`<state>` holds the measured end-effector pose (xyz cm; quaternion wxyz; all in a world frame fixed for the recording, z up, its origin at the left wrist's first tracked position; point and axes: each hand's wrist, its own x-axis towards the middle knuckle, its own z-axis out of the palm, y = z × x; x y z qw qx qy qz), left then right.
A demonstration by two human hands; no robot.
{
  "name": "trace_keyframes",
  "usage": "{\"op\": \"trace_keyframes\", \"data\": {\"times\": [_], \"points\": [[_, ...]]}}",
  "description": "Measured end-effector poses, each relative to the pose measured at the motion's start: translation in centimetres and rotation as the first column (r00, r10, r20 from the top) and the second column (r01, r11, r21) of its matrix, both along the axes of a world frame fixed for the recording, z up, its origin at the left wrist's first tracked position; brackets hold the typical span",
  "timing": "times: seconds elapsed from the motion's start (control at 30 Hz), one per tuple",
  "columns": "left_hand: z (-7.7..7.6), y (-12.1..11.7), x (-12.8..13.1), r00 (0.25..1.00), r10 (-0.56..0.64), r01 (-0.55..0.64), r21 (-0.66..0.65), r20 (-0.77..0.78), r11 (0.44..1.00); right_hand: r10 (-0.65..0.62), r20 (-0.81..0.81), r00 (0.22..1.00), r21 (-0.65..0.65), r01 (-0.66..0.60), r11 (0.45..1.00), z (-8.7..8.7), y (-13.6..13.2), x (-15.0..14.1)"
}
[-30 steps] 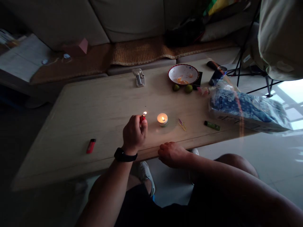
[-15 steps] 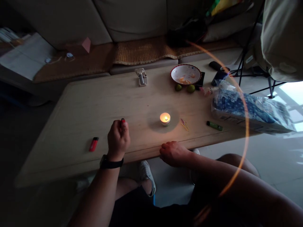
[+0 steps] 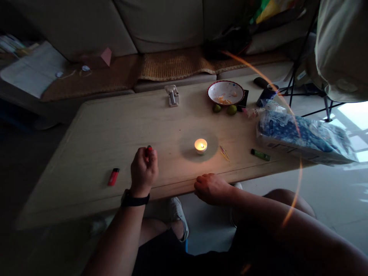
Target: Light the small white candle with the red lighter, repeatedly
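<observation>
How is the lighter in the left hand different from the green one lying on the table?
Colour: the held lighter is red, the green lighter green. Pose: the held lighter pokes up out of the left hand, while the green lighter lies flat on the table. Visibility: that hand hides most of the held lighter, but the green lighter shows its whole length. Neither shows a flame.

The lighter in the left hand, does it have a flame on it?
No, no flame shows at the lighter in the left hand; the candle is burning.
</observation>
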<state>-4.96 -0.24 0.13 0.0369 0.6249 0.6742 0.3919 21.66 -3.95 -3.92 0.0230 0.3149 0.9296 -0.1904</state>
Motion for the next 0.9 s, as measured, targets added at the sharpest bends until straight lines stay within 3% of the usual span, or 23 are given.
{"op": "trace_keyframes", "data": {"times": [0.47,0.9], "points": [[-0.16,0.32,0.21,1.0,-0.012,0.012,-0.037,-0.022,0.999,0.004,-0.019,1.0,0.004,-0.004,1.0,-0.21,-0.06,-0.07],[-0.2,0.35,0.72,0.995,-0.104,0.105,-0.027,0.007,0.994,0.025,0.009,1.0,0.008,-0.025,1.0,-0.05,-0.11,-0.15]]}}
